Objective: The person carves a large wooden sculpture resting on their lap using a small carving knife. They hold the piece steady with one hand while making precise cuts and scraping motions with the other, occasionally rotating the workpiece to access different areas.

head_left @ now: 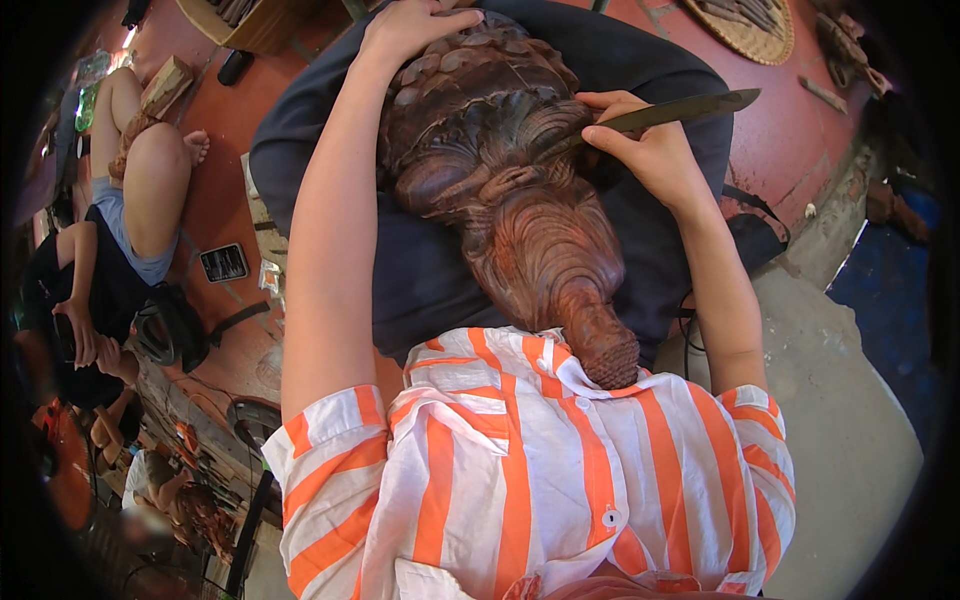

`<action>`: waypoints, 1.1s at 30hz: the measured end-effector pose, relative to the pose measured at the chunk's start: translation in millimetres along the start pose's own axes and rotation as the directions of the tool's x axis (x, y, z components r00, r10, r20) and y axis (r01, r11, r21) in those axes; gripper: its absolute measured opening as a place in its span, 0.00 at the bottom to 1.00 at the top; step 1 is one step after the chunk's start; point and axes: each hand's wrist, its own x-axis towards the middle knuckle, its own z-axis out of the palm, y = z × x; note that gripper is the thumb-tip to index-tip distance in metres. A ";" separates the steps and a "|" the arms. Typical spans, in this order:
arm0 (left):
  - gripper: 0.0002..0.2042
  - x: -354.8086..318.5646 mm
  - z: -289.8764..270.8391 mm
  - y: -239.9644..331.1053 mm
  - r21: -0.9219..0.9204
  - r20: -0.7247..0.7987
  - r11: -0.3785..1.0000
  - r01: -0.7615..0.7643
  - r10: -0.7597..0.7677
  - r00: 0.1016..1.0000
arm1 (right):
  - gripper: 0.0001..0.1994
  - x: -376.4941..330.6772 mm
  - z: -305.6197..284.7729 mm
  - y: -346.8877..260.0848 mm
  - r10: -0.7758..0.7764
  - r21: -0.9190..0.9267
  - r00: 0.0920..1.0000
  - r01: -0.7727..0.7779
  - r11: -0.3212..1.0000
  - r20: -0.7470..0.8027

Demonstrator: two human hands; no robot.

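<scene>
Biggest thing in shot: the dark blue-grey cloth over the lap (420,270), spread across the person's legs above the red-brown floor (790,140). Lying on that cloth is the large reddish-brown carved wooden figure (520,200), scaled at the far end, ribbed and narrowing toward the body, its tapered tip touching the orange-and-white striped shirt (520,480). Off at the left edge another person sits on the floor (140,200), knee drawn up, well apart from the work. Near that person, a small dark flat rectangular device (223,262) lies on the floor. Top right, a round woven basket tray (745,25) is cut by the frame.

Now the hands: the left hand (415,25) is curled over the far, scaled end of the carving, gripping it. The right hand (645,145) is closed around a long flat metal blade tool (680,110), its near end pressed against the carved ridges on the figure's right side, the blade pointing away to the right.
</scene>
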 end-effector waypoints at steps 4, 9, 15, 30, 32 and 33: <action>0.34 -1.5 -3.5 2.9 0.037 0.014 0.999 0.029 -0.029 0.999 | 0.12 -7.7 22.7 -9.5 -0.074 -0.256 0.997 0.064 0.965 -0.030; 0.34 -1.6 -4.8 -1.3 0.051 0.042 0.998 0.046 -0.048 0.998 | 0.11 -1.7 7.0 -10.2 0.046 -0.037 0.999 -0.047 0.998 -0.021; 0.34 0.3 -5.2 3.3 0.046 0.026 0.998 0.041 -0.042 0.999 | 0.12 -5.2 28.2 -16.1 -0.046 -0.235 0.992 0.019 0.972 -0.113; 0.33 -2.5 -7.5 2.5 0.054 0.056 0.996 0.070 -0.073 0.996 | 0.10 2.2 10.1 -8.4 0.106 0.067 0.990 -0.100 0.993 -0.096; 0.33 0.6 -6.2 4.3 0.054 0.072 0.996 0.071 -0.075 0.995 | 0.12 0.3 8.7 -9.1 0.131 0.157 0.989 -0.118 0.981 -0.074; 0.33 0.3 -5.7 6.0 0.048 0.055 0.997 0.066 -0.069 0.996 | 0.12 -1.4 10.8 -8.2 0.115 0.095 0.991 -0.108 0.990 -0.074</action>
